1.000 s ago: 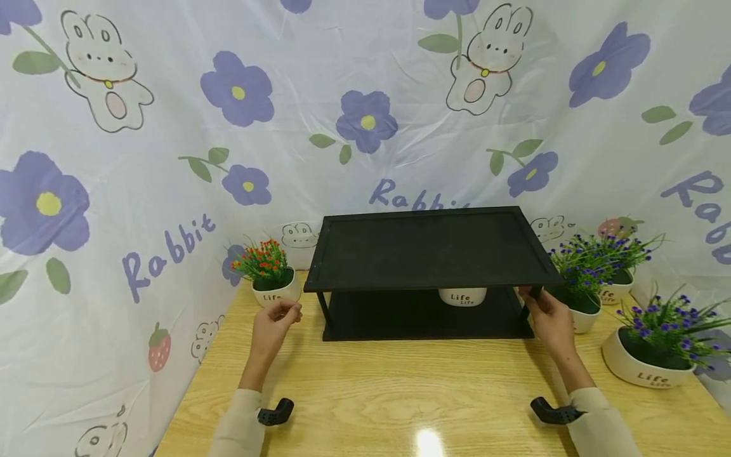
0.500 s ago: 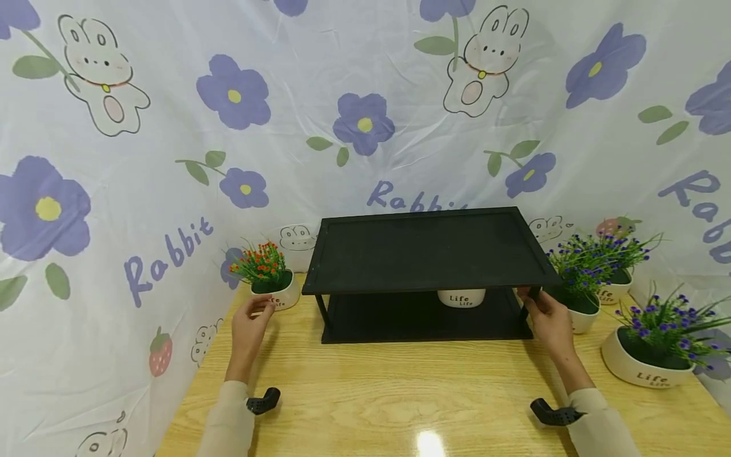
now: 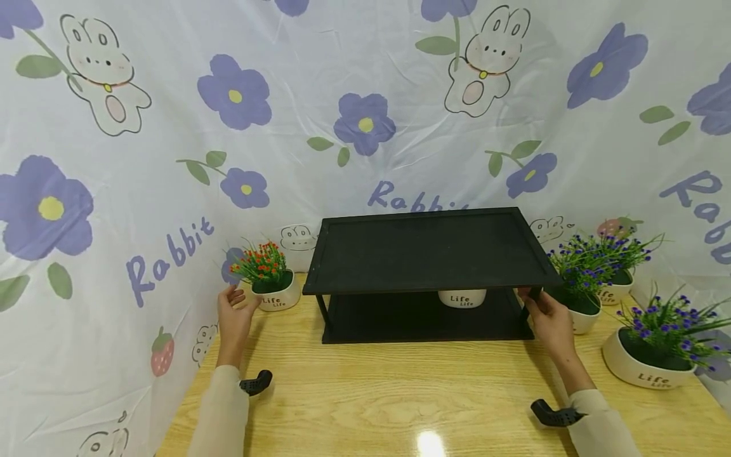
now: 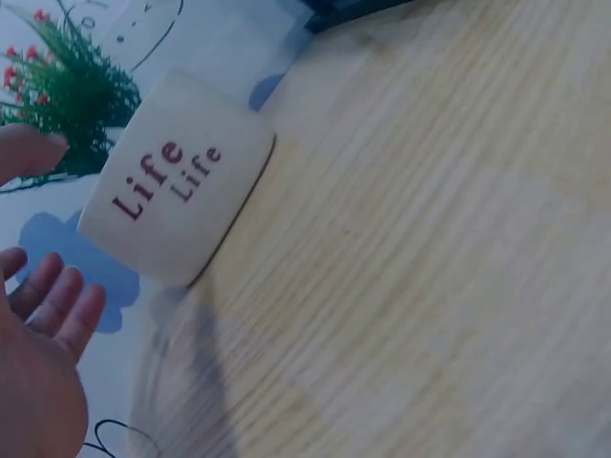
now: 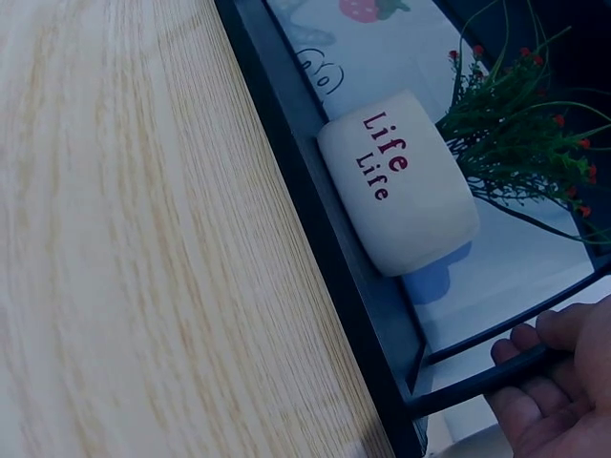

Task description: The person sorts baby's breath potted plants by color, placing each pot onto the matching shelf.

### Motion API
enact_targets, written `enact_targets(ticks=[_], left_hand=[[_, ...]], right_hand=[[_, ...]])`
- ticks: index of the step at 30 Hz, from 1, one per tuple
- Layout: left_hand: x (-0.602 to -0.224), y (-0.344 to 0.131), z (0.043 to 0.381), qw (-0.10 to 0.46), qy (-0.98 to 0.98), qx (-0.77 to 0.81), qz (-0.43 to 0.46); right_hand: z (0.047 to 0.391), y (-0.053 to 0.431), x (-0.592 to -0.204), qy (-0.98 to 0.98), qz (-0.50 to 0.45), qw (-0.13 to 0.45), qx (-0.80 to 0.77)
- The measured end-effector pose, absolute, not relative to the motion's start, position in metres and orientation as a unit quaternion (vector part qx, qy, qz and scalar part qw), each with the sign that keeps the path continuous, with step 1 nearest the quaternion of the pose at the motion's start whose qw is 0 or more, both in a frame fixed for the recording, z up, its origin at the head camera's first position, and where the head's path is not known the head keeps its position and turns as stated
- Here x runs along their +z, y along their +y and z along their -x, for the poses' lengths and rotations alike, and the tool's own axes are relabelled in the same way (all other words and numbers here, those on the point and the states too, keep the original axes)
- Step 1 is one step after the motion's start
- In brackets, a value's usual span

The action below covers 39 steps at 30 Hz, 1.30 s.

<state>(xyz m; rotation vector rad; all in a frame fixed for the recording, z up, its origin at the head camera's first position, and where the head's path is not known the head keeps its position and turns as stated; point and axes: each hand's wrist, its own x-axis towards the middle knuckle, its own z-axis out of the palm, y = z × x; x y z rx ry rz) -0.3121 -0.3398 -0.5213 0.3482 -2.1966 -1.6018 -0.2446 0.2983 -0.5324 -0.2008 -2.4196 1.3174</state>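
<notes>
A black two-tier shelf [image 3: 422, 251] stands on the wooden table. My right hand [image 3: 551, 320] holds its front right post [image 5: 458, 393], fingers curled round the bar in the right wrist view. On the lower tier sits a white pot [image 5: 401, 181] marked "Life" with red-flowered greenery [image 5: 525, 143]; from the head its plant is hidden under the top tier. My left hand [image 3: 233, 320] is just left of a second white pot [image 3: 276, 298] with orange-red flowers [image 3: 263, 261]. Thumb and fingers are spread, with a gap to that pot in the left wrist view.
Right of the shelf are white pots with purple flowers: one close beside it [image 3: 584, 317], one behind [image 3: 619, 289], one nearer the front right [image 3: 648, 362]. A rabbit-print cloth [image 3: 308, 57] hangs behind and at the left. The wooden table [image 3: 394, 387] extends in front.
My left hand has moved left, from between the shelf and the orange-red flower pot to that pot's left side, and its fingers have spread. My right hand stays on the post.
</notes>
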Motion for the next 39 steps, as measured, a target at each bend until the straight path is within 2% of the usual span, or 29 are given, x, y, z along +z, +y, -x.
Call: enact_targets(ticks=[7,12,17,23,33,39], left_hand=[[-0.509,-0.344,0.317,0.089,-0.799,-0.578,-0.142],[-0.508,-0.348,0.327,0.033,-0.806,-0.579,-0.123],[-0.516,-0.352,0.341,0.016,-0.808,-0.580,-0.100],[-0.511,-0.343,0.343,-0.006,-0.794,-0.602,-0.088],[-0.501,-0.326,0.339,0.000,-0.781,-0.620,-0.080],[-0.510,-0.323,0.341,0.032,-0.785,-0.614,-0.072]], right_hand=[[0.244,0.298,-0.531,-0.861,0.073,0.184,0.469],[0.245,0.298,-0.531,-0.860,0.069,0.191,0.467],[0.245,0.299,-0.529,-0.859,0.071,0.189,0.470],[0.243,0.299,-0.529,-0.860,0.080,0.173,0.473],[0.244,0.298,-0.529,-0.862,0.082,0.181,0.466],[0.243,0.299,-0.532,-0.862,0.079,0.180,0.468]])
